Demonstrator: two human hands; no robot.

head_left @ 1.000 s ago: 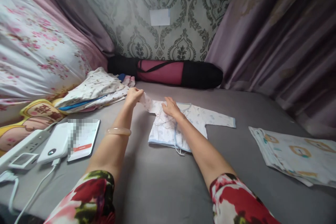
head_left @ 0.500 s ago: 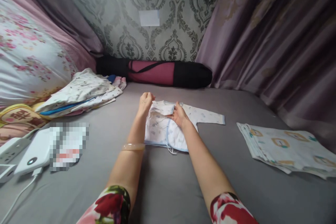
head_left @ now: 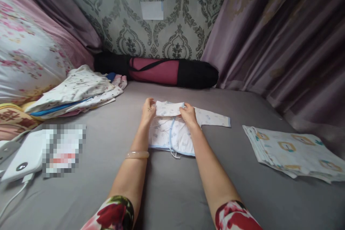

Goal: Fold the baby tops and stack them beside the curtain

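A small white baby shirt [head_left: 182, 138] with pale blue trim and a faint print lies on the grey bed sheet, its front tie loose at the bottom hem. Its left sleeve [head_left: 169, 109] is folded inward across the chest. My left hand [head_left: 148, 110] grips the shirt at the fold by the shoulder, fingertips partly hidden. My right hand [head_left: 188, 114] pinches the cuff end of that folded sleeve, thumb on top. The other sleeve [head_left: 215, 118] stretches flat out to the right.
Folded printed cloths [head_left: 291, 151] lie at the right. Piled baby clothes [head_left: 72, 90] sit at the left by a floral pillow [head_left: 24, 57]. A white power bank [head_left: 29, 158] with a cable is at lower left. A black and maroon long bag [head_left: 153, 71] lies along the wall.
The folded sleeve has been drawn flatter and straighter across the chest. My right hand has shifted slightly right with the cuff. The camera view has tilted a little.
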